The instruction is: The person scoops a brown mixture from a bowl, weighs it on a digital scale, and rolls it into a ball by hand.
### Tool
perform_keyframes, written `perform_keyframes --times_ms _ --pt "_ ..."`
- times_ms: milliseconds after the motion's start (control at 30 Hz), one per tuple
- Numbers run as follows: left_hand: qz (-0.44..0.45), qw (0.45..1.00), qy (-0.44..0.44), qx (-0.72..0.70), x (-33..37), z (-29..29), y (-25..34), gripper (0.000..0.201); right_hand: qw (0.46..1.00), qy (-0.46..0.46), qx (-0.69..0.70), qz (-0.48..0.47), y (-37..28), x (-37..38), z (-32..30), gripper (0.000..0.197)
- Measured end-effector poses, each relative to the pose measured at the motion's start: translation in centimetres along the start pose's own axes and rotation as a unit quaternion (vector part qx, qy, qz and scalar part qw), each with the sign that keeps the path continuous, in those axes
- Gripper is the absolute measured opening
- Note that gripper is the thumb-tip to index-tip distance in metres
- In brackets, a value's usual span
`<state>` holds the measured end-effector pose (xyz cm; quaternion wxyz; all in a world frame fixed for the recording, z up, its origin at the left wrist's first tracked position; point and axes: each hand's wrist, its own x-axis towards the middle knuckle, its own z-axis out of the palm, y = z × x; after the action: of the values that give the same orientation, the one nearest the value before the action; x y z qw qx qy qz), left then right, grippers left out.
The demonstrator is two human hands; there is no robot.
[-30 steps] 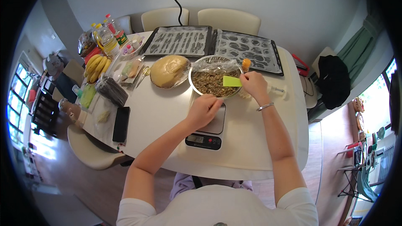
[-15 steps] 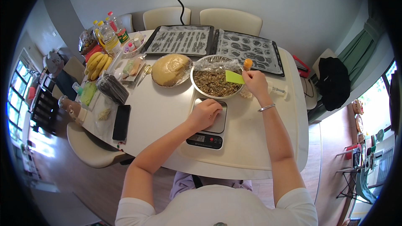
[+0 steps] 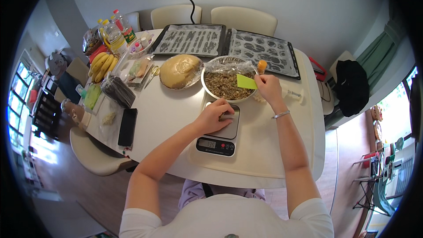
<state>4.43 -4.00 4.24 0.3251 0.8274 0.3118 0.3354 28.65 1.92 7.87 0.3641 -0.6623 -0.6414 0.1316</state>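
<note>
My right hand point(image 3: 269, 89) is closed on a flat lime-green dough scraper point(image 3: 245, 81), which reaches over the right side of a white-rimmed bowl point(image 3: 204, 86). A chopped brown filling point(image 3: 224, 85) fills the bowl, and crumpled plastic wrap point(image 3: 229, 65) lies along its far side. Nearer to me, my left hand point(image 3: 216, 117) rests over the steel plate of a kitchen scale point(image 3: 216, 146) with its fingers curled. A small brownish lump point(image 3: 223, 116) shows between those fingers, mostly hidden by them. The scale's display is lit.
A plastic-wrapped mound of dough point(image 3: 180, 71) sits left of the bowl. Two lined baking trays point(image 3: 189, 39) stand at the back. An orange-capped bottle point(image 3: 261, 66) and a white plunger tool point(image 3: 293, 94) are at the right. Bananas point(image 3: 103, 66), bottles and a phone point(image 3: 128, 127) occupy the left.
My left hand has shifted slightly on the scale, its fingers parting to show the brownish lump. The display reading has changed. My right hand and the scraper stay nearly in place.
</note>
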Motion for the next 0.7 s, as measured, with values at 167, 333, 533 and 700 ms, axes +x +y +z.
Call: perform_keyframes --times_ms 167,333,533,700 --pt "0.037 0.998 -0.046 -0.022 -0.7 -0.4 -1.6 0.03 1.0 0.002 0.012 -0.019 0.2 -0.1 0.3 0.036" --pt "0.078 0.995 -0.054 -0.015 -0.5 -0.8 -0.7 0.022 1.0 -0.001 0.004 -0.017 0.2 -0.5 0.3 0.036" --pt "0.054 0.997 -0.047 -0.035 -0.4 -0.1 -1.9 0.03 1.0 0.001 -0.003 -0.005 0.8 -0.5 0.1 0.037" --pt "-0.01 0.999 -0.051 -0.003 -0.2 0.2 -0.2 0.038 1.0 0.005 0.007 -0.009 0.8 -0.7 0.1 0.037"
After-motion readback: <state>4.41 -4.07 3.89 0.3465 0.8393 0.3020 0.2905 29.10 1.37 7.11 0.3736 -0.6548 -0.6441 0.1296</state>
